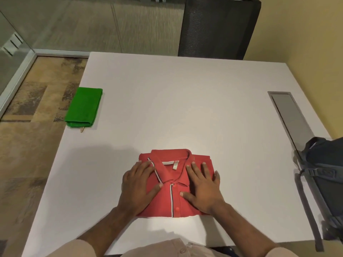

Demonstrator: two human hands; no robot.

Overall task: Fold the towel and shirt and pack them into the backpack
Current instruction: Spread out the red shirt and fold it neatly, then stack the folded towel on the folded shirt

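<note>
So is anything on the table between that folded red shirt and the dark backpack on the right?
Nothing visible: between the folded red polo shirt and the dark grey backpack lies only bare white table and its flush grey panel.

The shirt (173,184) under both hands is coral red, with red buttons and a thin placket stripe of white edged in dark navy; the same stripe trims the collar's edge, and a pale label sits inside the neck. Far to the left of the hands lies the towel (83,107), a bright, solid green with a small tan tag. The table (185,108) is plain white, with a grey metal panel (291,115) set in beyond the right hand. Right of the hands, the backpack (326,175) is dark blue-grey with lighter grey straps. The chair (219,26) beyond the hands is black mesh.
</note>
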